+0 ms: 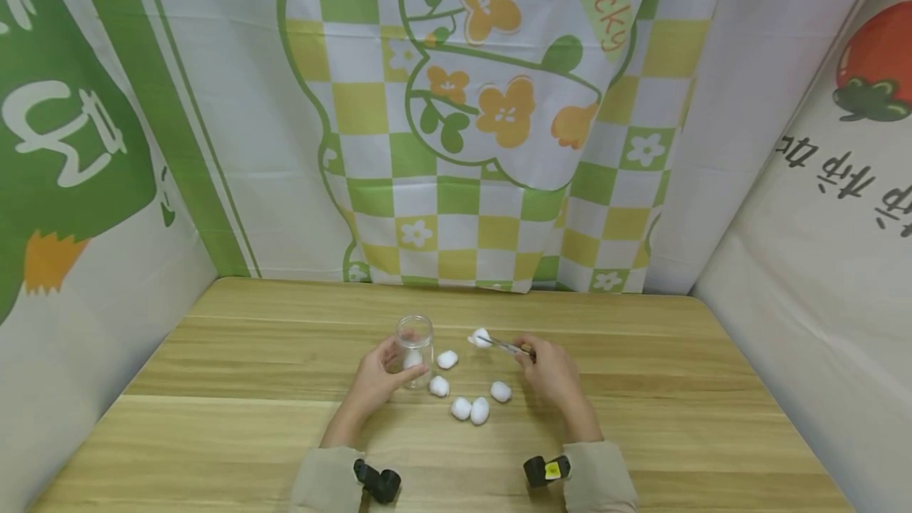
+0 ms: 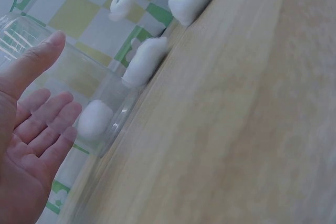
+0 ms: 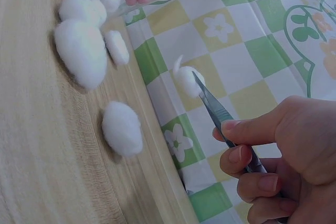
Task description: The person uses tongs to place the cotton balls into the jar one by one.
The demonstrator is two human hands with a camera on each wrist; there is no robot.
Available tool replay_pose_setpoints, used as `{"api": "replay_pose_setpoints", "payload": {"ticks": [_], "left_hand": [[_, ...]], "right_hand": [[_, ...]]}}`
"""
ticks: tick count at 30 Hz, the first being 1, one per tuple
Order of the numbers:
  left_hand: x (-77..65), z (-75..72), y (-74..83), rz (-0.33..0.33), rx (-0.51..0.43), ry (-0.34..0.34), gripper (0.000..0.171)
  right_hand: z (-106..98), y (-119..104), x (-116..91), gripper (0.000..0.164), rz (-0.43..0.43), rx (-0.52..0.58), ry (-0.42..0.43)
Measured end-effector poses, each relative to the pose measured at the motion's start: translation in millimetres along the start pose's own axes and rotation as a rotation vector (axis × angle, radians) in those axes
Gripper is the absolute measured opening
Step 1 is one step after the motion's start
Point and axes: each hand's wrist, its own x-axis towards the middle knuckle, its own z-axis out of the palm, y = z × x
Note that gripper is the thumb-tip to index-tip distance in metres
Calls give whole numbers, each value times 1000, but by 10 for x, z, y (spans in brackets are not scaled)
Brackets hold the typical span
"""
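My right hand (image 1: 552, 370) pinches metal tweezers (image 3: 218, 109) between thumb and fingers. Their tips grip a cotton ball (image 3: 189, 81) with a loose wisp, held up above the table. To the left, my left hand (image 1: 379, 378) holds a clear, open-topped jar (image 1: 416, 332), thumb on one side and fingers on the other. The jar stands upright on the table. At its bottom lies one cotton ball (image 2: 95, 120), seen through the wall. Several more cotton balls (image 1: 480, 410) lie loose on the table between the hands.
A wood-grain table (image 1: 249, 355) carries everything. Behind it hangs a checked green and yellow curtain (image 1: 456, 204), and printed cloths flank it left and right. One loose cotton ball (image 1: 447, 359) lies close to the jar's right side.
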Motion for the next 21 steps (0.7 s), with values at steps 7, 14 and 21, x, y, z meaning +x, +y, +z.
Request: {"api": "replay_pose_setpoints", "payload": {"ticks": [7, 14, 21], "left_hand": [[-3, 0, -1, 5, 0, -6, 59], [1, 1, -2, -2, 1, -2, 60], [5, 0, -7, -1, -3, -3, 58]], "right_hand": [[-13, -11, -7, 19, -2, -3, 10], [-26, -24, -10, 20, -18, -17, 33], [-52, -71, -22, 21, -27, -18, 41]]}}
